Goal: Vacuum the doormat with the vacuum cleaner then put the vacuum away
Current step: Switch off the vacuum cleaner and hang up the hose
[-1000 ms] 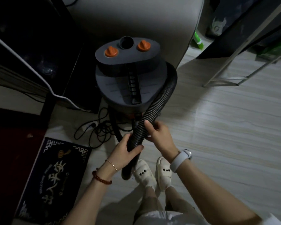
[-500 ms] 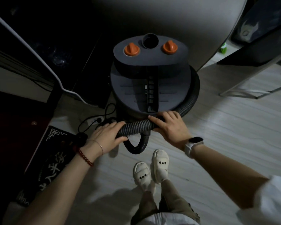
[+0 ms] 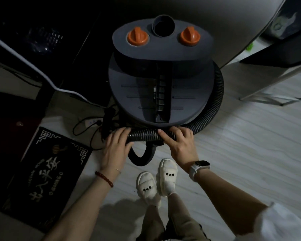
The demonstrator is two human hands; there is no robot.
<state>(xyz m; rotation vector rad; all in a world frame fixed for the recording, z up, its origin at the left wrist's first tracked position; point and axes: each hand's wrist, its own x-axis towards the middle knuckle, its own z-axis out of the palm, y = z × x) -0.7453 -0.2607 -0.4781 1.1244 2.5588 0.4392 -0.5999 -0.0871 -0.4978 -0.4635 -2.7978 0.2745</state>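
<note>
A grey canister vacuum (image 3: 162, 79) with two orange knobs stands on the floor straight ahead. Its ribbed black hose (image 3: 144, 134) curls round the right side and across the front of the canister, with a loop hanging below. My left hand (image 3: 116, 146) grips the hose at its left end. My right hand (image 3: 179, 145) lies over the hose just to the right, fingers curved onto it. The dark doormat (image 3: 47, 171) with pale characters lies on the floor at the lower left.
A power strip and tangled black cords (image 3: 96, 122) lie left of the vacuum. Dark furniture with a white cable (image 3: 24, 61) fills the upper left. A pale curved wall (image 3: 215, 18) rises behind the vacuum, a metal rack frame (image 3: 271, 100) stands right. My slippered feet (image 3: 156, 180) are below.
The hose has been brought from an upright slant down to lie across the vacuum's front. Both hands have followed it lower and closer to the canister, and the view has moved nearer.
</note>
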